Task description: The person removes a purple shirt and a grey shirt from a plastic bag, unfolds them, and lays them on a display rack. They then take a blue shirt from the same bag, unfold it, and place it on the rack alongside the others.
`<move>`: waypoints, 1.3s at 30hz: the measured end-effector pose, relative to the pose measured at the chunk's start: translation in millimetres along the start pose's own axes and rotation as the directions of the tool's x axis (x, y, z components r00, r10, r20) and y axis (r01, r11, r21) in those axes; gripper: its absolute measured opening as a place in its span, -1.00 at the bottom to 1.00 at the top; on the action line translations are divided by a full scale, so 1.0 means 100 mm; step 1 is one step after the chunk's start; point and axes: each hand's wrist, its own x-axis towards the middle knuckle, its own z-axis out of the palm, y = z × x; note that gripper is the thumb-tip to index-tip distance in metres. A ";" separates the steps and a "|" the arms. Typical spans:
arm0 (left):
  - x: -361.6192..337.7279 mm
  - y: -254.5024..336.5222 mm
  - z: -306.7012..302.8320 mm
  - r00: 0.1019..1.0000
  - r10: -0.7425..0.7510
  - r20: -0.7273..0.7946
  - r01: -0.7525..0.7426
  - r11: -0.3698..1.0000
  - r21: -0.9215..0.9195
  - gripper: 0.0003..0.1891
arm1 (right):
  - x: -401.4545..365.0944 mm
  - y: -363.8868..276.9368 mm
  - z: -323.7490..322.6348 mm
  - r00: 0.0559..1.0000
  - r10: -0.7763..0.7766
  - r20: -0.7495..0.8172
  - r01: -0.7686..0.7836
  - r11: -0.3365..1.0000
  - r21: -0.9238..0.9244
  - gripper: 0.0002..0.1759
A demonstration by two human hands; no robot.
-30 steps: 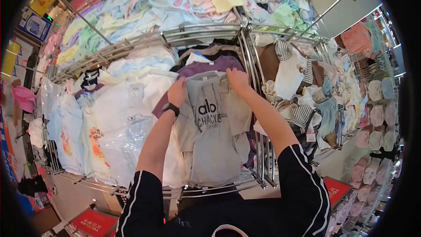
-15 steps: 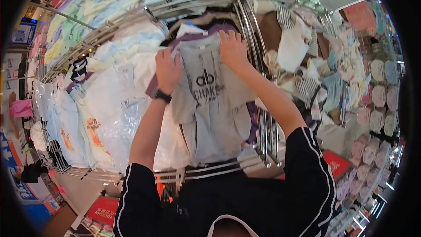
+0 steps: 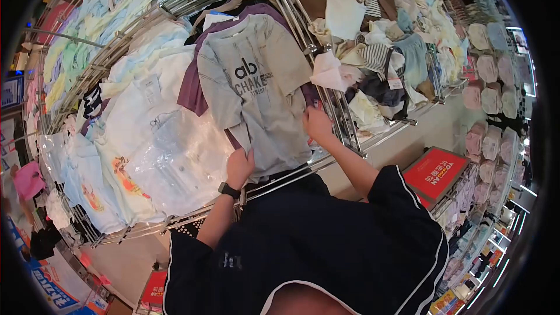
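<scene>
A grey T-shirt point(image 3: 265, 119) with dark "ab CHAKE" lettering lies spread flat, collar away from me, on a purple garment point(image 3: 195, 88) that shows around its top and sides. My left hand point(image 3: 240, 166) is closed at the shirt's lower left edge, thumb against the cloth. At the lower right edge, my right hand point(image 3: 317, 126) has its fingers curled at the fabric; the fingertips are partly hidden.
Metal rails point(image 3: 318, 41) divide the display bins. White shirts, some in clear plastic point(image 3: 181, 157), lie left; mixed baby clothes point(image 3: 373, 52) fill the right bin. A red sign point(image 3: 434, 175) stands to the right, and packaged items hang on the far right rack.
Both hands have moved from the shirt's shoulders down to its lower sides. The T-shirt now lies flatter, with its sleeves spread out. The view has shifted and tilted.
</scene>
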 end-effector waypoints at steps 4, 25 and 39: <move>-0.09 0.27 -0.31 0.987 -0.055 -0.154 0.005 0.953 -0.304 -0.72 | -0.02 0.02 -0.11 0.946 -0.137 -0.294 0.214 0.944 0.250 -0.70; 0.41 0.00 -0.71 0.946 -0.081 -0.313 0.075 0.997 -0.031 -0.52 | -0.49 -0.46 -0.30 0.905 -0.405 -0.132 0.385 0.910 -0.154 -0.57; 1.85 -0.49 -1.13 0.756 -0.164 -0.634 0.198 0.980 -0.017 -0.45 | 1.38 -0.77 -0.07 0.846 -0.533 -0.022 0.368 0.612 -0.700 -0.53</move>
